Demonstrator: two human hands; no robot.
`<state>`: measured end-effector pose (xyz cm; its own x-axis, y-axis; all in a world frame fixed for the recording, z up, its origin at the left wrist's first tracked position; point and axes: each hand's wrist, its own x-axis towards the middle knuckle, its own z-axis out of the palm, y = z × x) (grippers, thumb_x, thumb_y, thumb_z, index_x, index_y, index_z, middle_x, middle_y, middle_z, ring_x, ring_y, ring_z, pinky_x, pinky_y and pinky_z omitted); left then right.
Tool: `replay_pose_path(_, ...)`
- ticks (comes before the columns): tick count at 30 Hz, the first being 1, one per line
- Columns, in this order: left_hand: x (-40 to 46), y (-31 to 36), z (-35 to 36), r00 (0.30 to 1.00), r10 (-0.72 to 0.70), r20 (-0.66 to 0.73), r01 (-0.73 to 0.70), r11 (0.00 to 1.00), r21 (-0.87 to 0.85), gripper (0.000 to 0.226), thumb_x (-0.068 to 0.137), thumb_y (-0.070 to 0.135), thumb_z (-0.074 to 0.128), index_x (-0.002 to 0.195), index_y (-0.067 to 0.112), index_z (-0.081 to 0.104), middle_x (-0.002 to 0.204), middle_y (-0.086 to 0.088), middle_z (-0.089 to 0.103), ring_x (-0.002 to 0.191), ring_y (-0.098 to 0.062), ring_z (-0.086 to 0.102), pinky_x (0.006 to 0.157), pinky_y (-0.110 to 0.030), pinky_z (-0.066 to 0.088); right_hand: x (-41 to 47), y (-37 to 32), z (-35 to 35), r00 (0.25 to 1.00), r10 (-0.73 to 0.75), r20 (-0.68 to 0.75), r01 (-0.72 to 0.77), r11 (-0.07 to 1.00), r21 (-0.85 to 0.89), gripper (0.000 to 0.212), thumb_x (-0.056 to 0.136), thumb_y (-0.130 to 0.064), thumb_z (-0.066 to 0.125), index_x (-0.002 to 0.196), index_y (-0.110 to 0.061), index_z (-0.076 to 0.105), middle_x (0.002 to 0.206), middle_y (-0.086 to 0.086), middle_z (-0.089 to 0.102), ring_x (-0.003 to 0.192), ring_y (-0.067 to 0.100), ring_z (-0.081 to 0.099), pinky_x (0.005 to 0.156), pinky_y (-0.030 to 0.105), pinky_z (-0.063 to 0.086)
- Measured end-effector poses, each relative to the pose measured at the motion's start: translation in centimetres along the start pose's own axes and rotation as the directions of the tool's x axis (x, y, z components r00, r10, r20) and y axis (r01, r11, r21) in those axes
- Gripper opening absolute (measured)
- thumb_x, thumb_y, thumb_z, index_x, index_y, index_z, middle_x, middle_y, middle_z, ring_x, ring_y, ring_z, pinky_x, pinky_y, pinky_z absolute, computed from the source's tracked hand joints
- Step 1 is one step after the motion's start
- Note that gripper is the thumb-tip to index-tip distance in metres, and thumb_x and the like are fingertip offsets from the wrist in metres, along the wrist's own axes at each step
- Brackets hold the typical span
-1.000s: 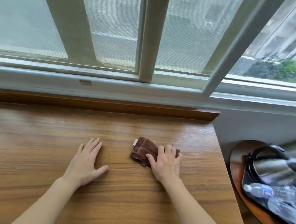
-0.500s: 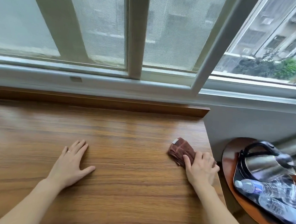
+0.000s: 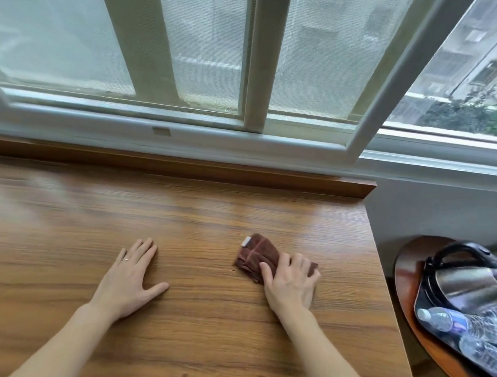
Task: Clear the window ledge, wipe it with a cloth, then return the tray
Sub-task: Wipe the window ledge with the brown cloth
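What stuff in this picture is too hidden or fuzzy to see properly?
Head view only:
Brown cloth: its near end is hidden under the right hand.
Kettle: blurred, cut off by the right edge.
Water bottles: blurred, labels unreadable, number unclear.
Black tray: mostly covered by kettle and bottles.

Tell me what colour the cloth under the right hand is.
The cloth is dark reddish brown, seen in the head view.

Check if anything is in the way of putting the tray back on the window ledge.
Only the brown cloth under the right hand and the left hand, flat on the ledge. Nothing visible stands between the tray and the ledge.
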<state>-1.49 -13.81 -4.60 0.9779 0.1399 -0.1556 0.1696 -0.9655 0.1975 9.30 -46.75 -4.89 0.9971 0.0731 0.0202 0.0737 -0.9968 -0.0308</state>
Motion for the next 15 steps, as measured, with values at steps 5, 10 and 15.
replay_pose_path(5, -0.6, 0.0, 0.0, 1.0, 0.003, 0.002, -0.003, 1.0, -0.011, 0.107, 0.07, 0.081, 0.025, 0.154, 0.015, 0.022, 0.162, 0.003, 0.011, 0.149, -0.011, -0.001, 0.122, -0.035, 0.002, -1.9, -6.8, 0.0, 0.986, -0.138, -0.093, 0.143, 0.989, 0.048, 0.053, 0.084, -0.064, 0.035, 0.087, -0.018, 0.062, 0.09, 0.01, 0.055, 0.083, 0.03, 0.048, 0.077, 0.053, 0.039)
replay_pose_path(10, -0.6, 0.1, 0.4, 1.0, -0.005, -0.01, 0.005, 1.0, -0.013, 0.106, 0.069, 0.078, 0.026, 0.153, 0.014, 0.024, 0.162, 0.0, 0.013, 0.149, -0.014, 0.003, 0.121, -0.039, 0.003, -3.7, -11.7, 0.2, 0.967, -0.231, -0.102, 0.239, 0.968, 0.07, 0.051, 0.084, -0.064, 0.037, 0.089, -0.019, 0.062, 0.093, 0.009, 0.056, 0.084, 0.029, 0.049, 0.077, 0.055, 0.042)
replay_pose_path(15, -0.5, -0.2, 0.5, 1.0, 0.015, -0.012, -0.015, 1.0, -0.001, 0.104, 0.069, 0.076, 0.032, 0.151, 0.011, 0.031, 0.161, -0.003, 0.02, 0.149, -0.019, 0.012, 0.12, -0.042, 0.01, -4.5, -13.4, 0.1, 0.954, -0.283, -0.097, 0.291, 0.954, 0.074, 0.052, 0.084, -0.065, 0.036, 0.091, -0.02, 0.061, 0.094, 0.008, 0.056, 0.086, 0.028, 0.049, 0.077, 0.056, 0.044)
